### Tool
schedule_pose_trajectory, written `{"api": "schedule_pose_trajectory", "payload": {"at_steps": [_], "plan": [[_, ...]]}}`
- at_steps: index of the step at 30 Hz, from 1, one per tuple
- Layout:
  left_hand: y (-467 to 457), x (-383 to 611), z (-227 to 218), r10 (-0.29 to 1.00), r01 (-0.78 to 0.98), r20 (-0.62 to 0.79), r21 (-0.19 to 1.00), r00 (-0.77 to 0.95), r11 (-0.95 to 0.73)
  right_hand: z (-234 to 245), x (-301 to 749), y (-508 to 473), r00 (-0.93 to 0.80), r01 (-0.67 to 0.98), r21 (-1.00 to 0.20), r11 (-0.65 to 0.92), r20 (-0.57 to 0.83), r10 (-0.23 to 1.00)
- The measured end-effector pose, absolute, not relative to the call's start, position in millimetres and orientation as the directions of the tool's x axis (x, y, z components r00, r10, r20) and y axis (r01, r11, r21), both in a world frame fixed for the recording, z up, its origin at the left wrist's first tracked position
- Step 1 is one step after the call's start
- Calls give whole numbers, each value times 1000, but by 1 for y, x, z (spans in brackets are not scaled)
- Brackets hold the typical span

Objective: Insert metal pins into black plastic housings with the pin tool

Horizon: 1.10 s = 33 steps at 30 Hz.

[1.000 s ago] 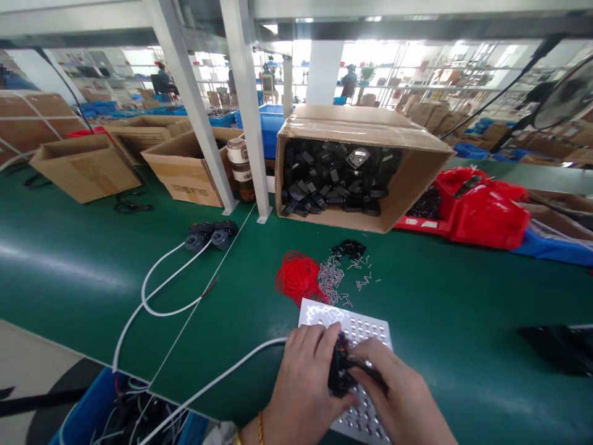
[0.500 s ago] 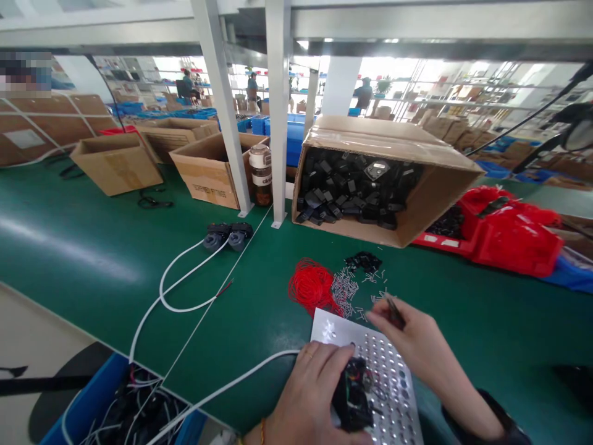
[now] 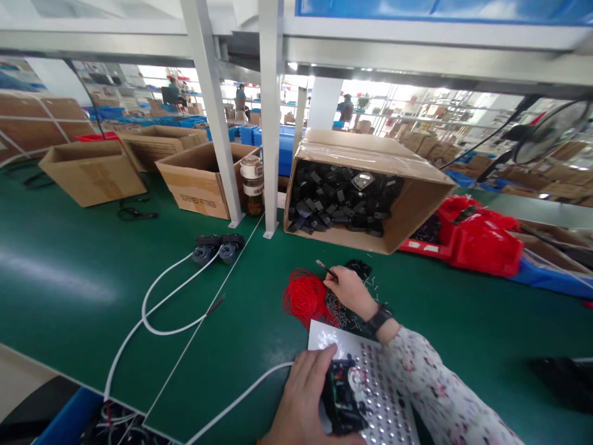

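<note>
My left hand [image 3: 303, 395] grips a small black part [image 3: 340, 398] with coloured wires, holding it down on a perforated metal plate [image 3: 380, 395] at the near table edge. My right hand [image 3: 348, 290] is stretched forward over the pile of small metal pins [image 3: 340, 309], beside a bundle of red wires [image 3: 303, 296]. Its fingers pinch a thin dark tool [image 3: 327, 268] that points up and left. A dark watch sits on that wrist.
A tipped cardboard box [image 3: 417, 198] full of black parts lies behind the pins. Red bins [image 3: 482, 247] stand to the right, open cardboard boxes [image 3: 92, 170] to the left. A white cable [image 3: 162, 296] loops across the green table. Metal posts [image 3: 271, 117] rise mid-table.
My right hand left the black part and reached forward from the plate to the pins and red wires, carrying the thin tool. My left hand stayed on the part.
</note>
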<state>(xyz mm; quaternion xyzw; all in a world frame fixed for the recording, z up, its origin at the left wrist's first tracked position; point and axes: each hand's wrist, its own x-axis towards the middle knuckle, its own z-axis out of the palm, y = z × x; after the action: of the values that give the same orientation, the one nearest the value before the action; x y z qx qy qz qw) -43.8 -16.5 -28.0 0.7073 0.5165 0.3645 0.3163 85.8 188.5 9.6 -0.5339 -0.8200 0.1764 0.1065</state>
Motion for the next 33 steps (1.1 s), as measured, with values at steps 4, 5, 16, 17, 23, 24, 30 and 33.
{"api": "schedule_pose_trajectory", "payload": {"at_steps": [4,5,16,17,23,24,30,33], "plan": [[-15,-42,-25,976,457,140,866,168,-203,18,96,189,-415,826,-417,380,7,910],[-15,-41,-24,977,448,136,872,161,-196,19,96,190,-424,820,-420,388,8,906],[-14,-44,-28,985,495,106,854,136,-160,24,86,181,-439,788,-467,402,32,898],[-14,-44,-28,984,490,113,855,138,-167,33,94,179,-432,781,-484,396,39,901],[-15,-47,-33,977,472,167,856,130,-209,88,177,149,-403,768,-543,341,4,915],[-15,-47,-34,976,468,176,857,126,-215,92,193,143,-394,773,-546,323,-14,919],[-16,-44,-35,980,424,200,886,17,-189,54,271,122,-133,871,-480,107,-21,991],[-16,-48,-25,995,389,95,918,-22,-79,26,301,120,79,909,-414,-50,53,995]]}}
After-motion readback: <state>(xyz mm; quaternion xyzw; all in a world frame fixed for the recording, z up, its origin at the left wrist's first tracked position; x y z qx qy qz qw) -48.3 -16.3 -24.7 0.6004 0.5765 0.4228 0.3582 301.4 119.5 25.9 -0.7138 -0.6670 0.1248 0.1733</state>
